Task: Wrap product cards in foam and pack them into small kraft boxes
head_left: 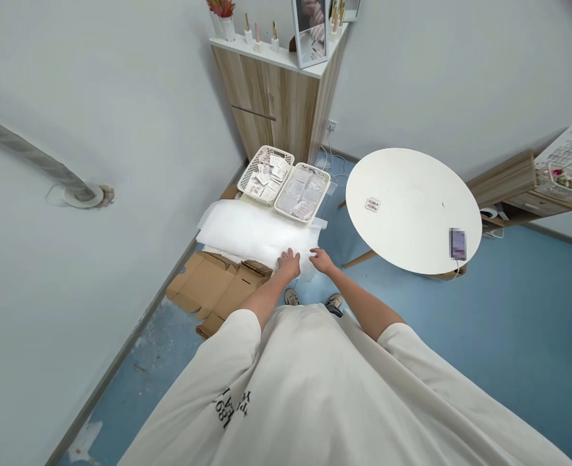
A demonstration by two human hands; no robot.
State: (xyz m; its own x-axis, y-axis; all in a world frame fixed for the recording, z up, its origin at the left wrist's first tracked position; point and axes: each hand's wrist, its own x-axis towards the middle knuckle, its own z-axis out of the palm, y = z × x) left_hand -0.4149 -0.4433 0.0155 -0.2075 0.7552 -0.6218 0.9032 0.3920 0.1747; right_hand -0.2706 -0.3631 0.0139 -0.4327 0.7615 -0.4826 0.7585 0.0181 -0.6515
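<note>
The left hand (289,263), fingers apart, is on the white sheet (252,228); the right hand (321,260) is at its edge (can't tell if pinching). Beyond it, the left basket (241,188) holds packets, the right basket (292,216) clear packs.

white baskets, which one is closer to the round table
The right basket, holding clear plastic packs; the left basket, with white packets, sits farther away.
</note>
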